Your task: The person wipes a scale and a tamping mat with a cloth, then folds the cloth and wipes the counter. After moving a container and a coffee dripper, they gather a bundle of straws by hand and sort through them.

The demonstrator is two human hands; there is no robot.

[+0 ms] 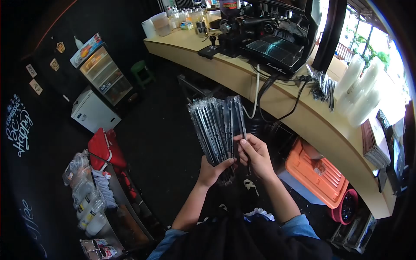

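A thick bundle of black straws in clear plastic wrappers is held upright in front of my body. My left hand is closed around its lower part, the thumb lying across the front. At the bundle's right side, my right hand pinches a wrapped straw between thumb and fingers. This straw stands slightly apart from the others at the top. The lower ends of the bundle stick out below my left hand.
A curved counter runs along the right, bearing an espresso machine, more wrapped straws and stacked clear cups. Under it stand an orange-lidded box and a red tub. A freezer and shelf with bags are left.
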